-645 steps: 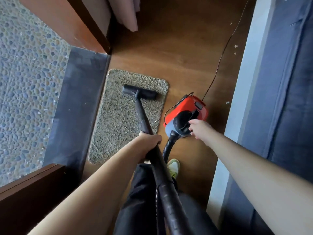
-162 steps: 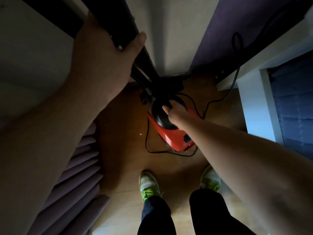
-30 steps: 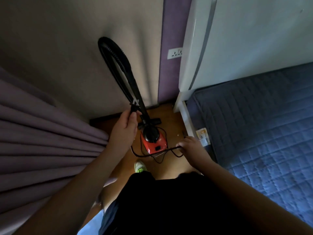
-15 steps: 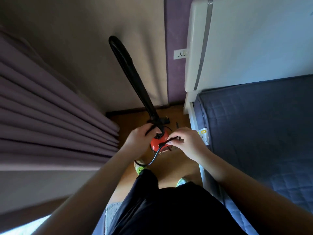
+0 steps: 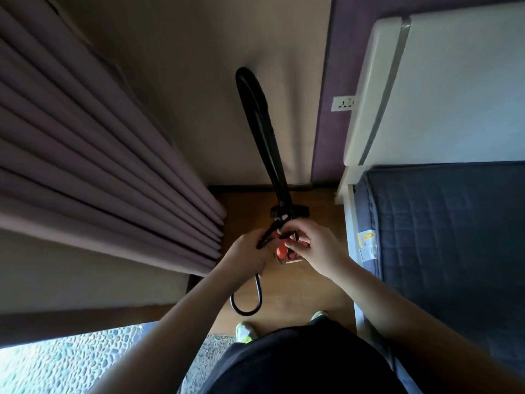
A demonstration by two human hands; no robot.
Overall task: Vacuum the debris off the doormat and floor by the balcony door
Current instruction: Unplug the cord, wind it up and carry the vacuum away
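Hands closer together, both gripping cord (image 5: 257,291), red vacuum (image 5: 282,253) mostly hidden

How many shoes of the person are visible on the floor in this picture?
2. One green shoe is on the wooden floor beside the doormat, under the left forearm. The other shoe shows only its tip, beyond the dark clothing; the rest is hidden.
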